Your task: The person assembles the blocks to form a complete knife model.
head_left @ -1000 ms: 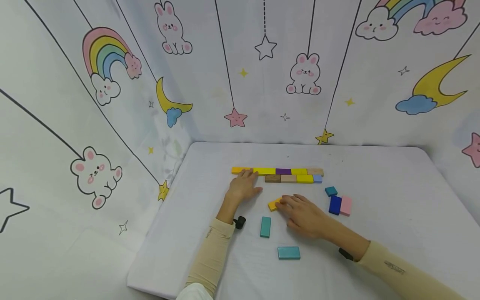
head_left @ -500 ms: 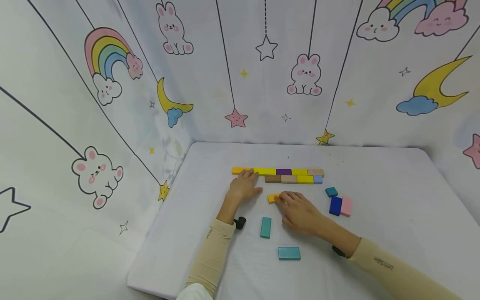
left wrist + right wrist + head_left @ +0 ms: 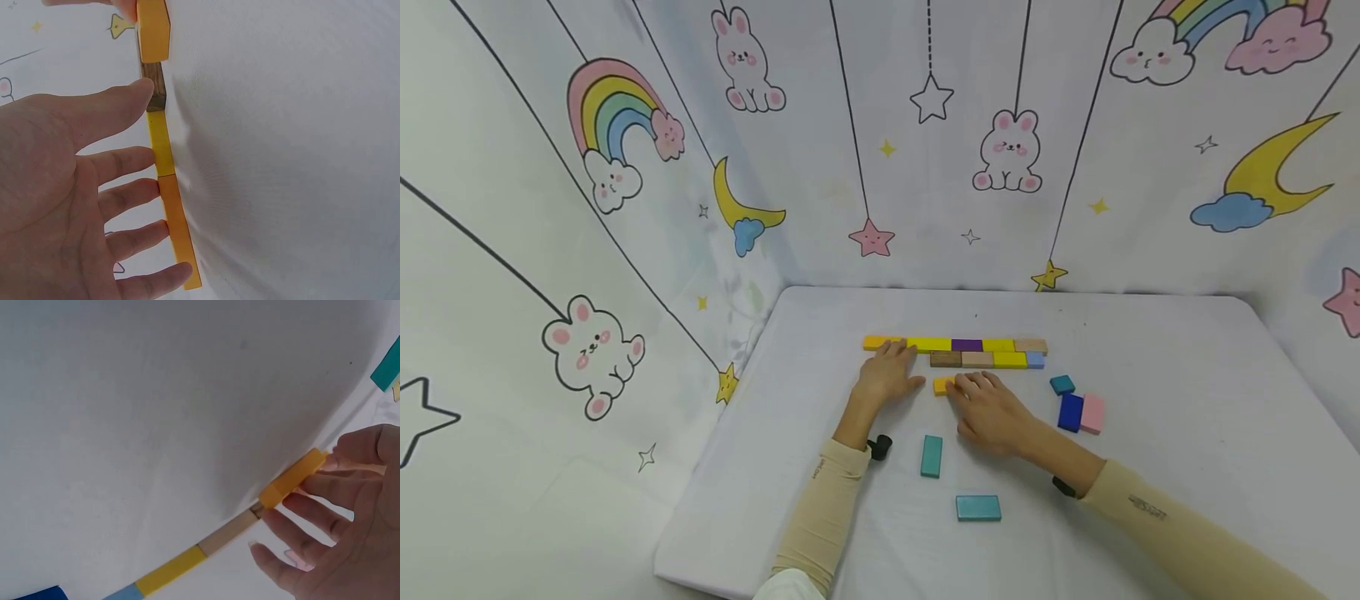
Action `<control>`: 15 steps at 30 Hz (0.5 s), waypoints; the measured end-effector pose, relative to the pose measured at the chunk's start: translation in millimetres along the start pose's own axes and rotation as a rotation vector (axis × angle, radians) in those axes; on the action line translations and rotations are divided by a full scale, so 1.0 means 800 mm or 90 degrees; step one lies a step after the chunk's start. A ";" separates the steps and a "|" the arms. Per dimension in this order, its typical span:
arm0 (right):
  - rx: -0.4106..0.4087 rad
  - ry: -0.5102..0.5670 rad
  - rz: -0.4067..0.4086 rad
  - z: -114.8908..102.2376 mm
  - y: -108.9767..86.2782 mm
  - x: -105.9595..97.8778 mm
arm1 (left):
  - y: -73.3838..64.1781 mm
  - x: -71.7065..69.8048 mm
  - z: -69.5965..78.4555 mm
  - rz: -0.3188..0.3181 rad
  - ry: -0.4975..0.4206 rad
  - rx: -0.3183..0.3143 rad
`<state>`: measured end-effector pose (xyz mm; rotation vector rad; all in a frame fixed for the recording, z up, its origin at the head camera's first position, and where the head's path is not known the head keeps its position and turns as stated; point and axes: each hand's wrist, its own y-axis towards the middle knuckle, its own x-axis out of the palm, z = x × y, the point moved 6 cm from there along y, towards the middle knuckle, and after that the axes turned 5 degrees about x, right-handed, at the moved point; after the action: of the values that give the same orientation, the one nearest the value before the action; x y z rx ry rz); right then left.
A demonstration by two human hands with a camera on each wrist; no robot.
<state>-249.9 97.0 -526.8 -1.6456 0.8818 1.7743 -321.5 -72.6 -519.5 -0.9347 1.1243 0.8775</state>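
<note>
In the head view my left hand (image 3: pixel 886 372) rests at the left end of the back row, its fingertips touching a long orange block (image 3: pixel 178 225) and the yellow block (image 3: pixel 928 344) beside it. The left wrist view shows those fingers spread and nearly straight. My right hand (image 3: pixel 996 412) holds another orange block (image 3: pixel 294 478) between thumb and fingers, just in front of the second row; its right part is hidden under the fingers in the head view. Nearest to it in that row is a dark brown wooden block (image 3: pixel 945 359).
The back row continues with a purple block (image 3: pixel 967 345); the second row ends in a light blue block (image 3: pixel 1035 360). Two teal blocks (image 3: pixel 931 457) lie nearer the front. At right sit a small teal block (image 3: pixel 1062 384), a dark blue block (image 3: pixel 1071 412) and a pink block (image 3: pixel 1092 414).
My right hand has slid the orange block away from me toward the second row and turned it from slanted to parallel with the row. My left hand has stayed in place.
</note>
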 end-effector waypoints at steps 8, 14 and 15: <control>0.002 -0.017 0.000 0.005 0.014 -0.001 | 0.000 -0.001 0.000 -0.001 -0.003 0.002; 0.015 -0.019 0.000 0.007 0.022 0.002 | 0.002 0.002 -0.002 0.002 -0.003 0.003; 0.018 -0.021 0.001 0.007 0.023 0.003 | 0.002 0.002 -0.003 0.002 -0.005 0.003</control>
<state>-268.0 90.0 -526.9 -1.5933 0.8900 1.7771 -323.5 -73.8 -521.8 -0.9260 1.1215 0.8804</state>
